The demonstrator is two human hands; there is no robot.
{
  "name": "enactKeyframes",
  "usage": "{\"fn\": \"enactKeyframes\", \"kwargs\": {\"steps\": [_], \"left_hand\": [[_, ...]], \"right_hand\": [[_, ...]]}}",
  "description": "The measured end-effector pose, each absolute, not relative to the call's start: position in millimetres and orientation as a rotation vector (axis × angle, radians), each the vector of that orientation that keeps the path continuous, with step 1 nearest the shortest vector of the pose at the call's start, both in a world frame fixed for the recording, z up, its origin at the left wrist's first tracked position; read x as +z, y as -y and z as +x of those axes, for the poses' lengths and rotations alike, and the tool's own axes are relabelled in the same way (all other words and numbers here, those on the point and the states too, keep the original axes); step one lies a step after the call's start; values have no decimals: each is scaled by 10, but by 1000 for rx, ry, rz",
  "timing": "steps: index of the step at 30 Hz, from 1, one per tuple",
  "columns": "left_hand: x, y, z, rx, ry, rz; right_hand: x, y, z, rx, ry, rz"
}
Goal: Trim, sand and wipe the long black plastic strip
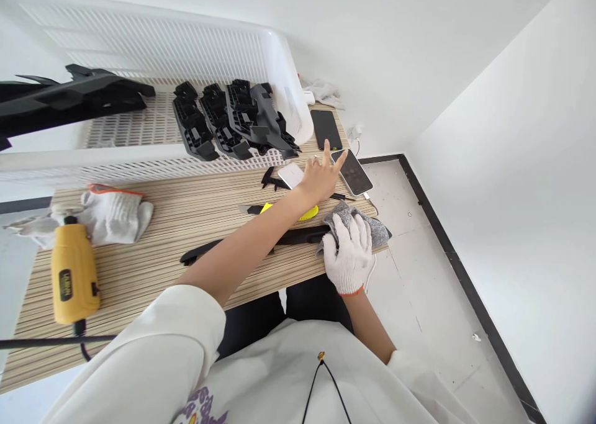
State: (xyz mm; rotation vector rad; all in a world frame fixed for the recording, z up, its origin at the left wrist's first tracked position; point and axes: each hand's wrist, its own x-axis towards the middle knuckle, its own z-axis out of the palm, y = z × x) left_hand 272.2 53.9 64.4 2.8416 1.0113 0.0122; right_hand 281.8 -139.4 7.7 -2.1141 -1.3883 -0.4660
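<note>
My bare left hand (321,177) reaches across the table with its fingers spread. Its fingertips are at the near left corner of a phone (354,174) with a dark screen and a charging cable; whether they touch it I cannot tell. In a white knit glove, my right hand (350,250) presses a grey cloth (379,230) around one end of a long black plastic trim piece (302,235). My left forearm hides part of that piece. Under the forearm lies a yellow utility knife (309,213). Beside my left hand are a white object (291,175) and black calipers (269,178).
A white plastic basket (305,123) at the back holds several black plastic parts (193,126). A yellow heat gun (74,275) and a white glove (116,216) lie at the left. A black flat device (326,130) sits behind the phone. Walls rise behind and to the right.
</note>
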Motion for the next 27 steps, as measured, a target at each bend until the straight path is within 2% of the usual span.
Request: {"fn": "enactKeyframes", "kwargs": {"steps": [9,18,27], "left_hand": [[927,-200,2218,-11,-567,2770],[678,-100,2199,15,-667,2848],[659,-146,2248,64,-755,2866]], "right_hand": [[126,1396,2814,-418,1405,-2151],[106,1398,2822,-452,1420,-2162],[80,1395,2821,-453,1401,-2151]]}}
